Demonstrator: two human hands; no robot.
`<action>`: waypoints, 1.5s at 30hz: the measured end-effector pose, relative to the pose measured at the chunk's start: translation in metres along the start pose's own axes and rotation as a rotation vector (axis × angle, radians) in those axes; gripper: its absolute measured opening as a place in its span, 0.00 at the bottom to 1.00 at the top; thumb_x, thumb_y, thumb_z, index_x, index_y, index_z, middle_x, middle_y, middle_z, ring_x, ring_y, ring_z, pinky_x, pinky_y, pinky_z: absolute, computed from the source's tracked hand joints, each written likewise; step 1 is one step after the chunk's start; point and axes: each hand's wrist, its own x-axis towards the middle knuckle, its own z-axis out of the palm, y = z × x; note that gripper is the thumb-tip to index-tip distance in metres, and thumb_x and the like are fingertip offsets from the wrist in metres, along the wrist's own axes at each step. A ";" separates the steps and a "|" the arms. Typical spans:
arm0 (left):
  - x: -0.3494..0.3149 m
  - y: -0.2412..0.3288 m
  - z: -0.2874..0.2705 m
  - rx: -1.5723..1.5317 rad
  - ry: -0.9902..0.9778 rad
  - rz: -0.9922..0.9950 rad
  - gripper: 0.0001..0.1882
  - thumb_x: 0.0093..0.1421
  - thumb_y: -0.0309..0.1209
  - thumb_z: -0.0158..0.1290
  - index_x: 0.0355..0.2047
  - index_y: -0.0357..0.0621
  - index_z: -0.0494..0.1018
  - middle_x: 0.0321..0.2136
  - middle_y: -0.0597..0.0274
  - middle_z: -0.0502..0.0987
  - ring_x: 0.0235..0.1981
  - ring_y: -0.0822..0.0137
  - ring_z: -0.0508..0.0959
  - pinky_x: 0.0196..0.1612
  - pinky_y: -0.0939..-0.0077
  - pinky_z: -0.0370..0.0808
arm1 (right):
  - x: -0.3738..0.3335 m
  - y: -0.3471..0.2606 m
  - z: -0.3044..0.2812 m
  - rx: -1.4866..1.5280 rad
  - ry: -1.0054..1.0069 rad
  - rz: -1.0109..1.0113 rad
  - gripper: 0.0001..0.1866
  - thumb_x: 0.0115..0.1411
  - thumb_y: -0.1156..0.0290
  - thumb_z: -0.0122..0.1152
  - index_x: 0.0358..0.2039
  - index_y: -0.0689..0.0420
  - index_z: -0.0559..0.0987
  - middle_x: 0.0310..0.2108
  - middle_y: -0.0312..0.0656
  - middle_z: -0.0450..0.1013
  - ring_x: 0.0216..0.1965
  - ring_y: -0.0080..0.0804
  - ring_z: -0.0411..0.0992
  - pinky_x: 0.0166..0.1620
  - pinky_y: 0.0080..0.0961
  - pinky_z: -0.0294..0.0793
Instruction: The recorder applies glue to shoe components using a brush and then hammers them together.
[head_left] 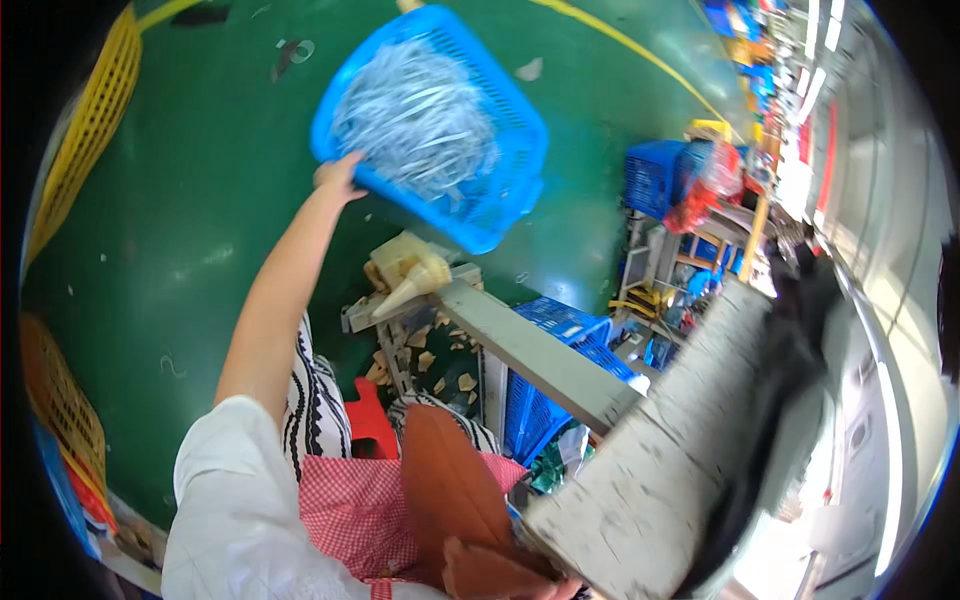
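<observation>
My left hand (338, 180), arm stretched forward, grips the near left rim of a blue plastic basket (500, 215). A tangled heap of thin pale strips (420, 125) fills much of the basket. At the lower edge, only a little of my right hand (566, 589) shows, beside a brown leather-like piece (455, 480) that lies over my red checked apron (350, 500); its fingers are mostly hidden. Between my knees and the basket, a cream-coloured cone-shaped tool (412, 285) sits on the end of a grey metal beam (540, 350).
A worn pale worktop (650, 460) stands close on my right. Blue crates (545, 390) are under the beam, with scattered tan scraps (425, 360) nearby. A red stool (371, 420) is beneath me. Yellow baskets (90, 120) stand at the left, and loaded shelving (690, 260) at the right.
</observation>
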 end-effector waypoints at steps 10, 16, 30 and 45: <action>-0.166 0.119 -0.270 -0.494 -0.164 0.040 0.09 0.55 0.26 0.62 0.36 0.44 0.74 0.36 0.60 0.77 0.41 0.59 0.79 0.54 0.55 0.79 | 0.026 -0.012 -0.041 0.521 0.069 -0.112 0.06 0.43 0.81 0.57 0.24 0.58 0.72 0.30 0.48 0.70 0.33 0.47 0.68 0.38 0.38 0.67; -0.296 0.175 -0.291 -0.450 -0.349 0.304 0.09 0.57 0.23 0.61 0.36 0.31 0.74 0.38 0.50 0.79 0.43 0.55 0.81 0.56 0.58 0.81 | 0.039 0.061 0.011 0.655 0.403 -0.098 0.11 0.43 0.83 0.61 0.28 0.56 0.73 0.33 0.45 0.71 0.37 0.46 0.70 0.42 0.39 0.67; -0.680 0.208 -0.316 -0.268 -0.969 0.367 0.26 0.67 0.21 0.50 0.63 0.22 0.60 0.64 0.42 0.66 0.65 0.52 0.67 0.68 0.63 0.70 | -0.070 0.214 -0.089 0.949 0.516 0.240 0.18 0.62 0.68 0.63 0.51 0.59 0.74 0.48 0.41 0.74 0.52 0.34 0.71 0.60 0.32 0.64; -0.857 -0.170 -0.079 1.056 -1.548 -0.299 0.26 0.63 0.27 0.55 0.61 0.33 0.64 0.62 0.43 0.69 0.59 0.56 0.74 0.63 0.53 0.69 | -0.489 0.251 -0.312 1.400 1.133 0.722 0.38 0.69 0.46 0.52 0.67 0.65 0.62 0.64 0.53 0.66 0.60 0.50 0.70 0.61 0.45 0.70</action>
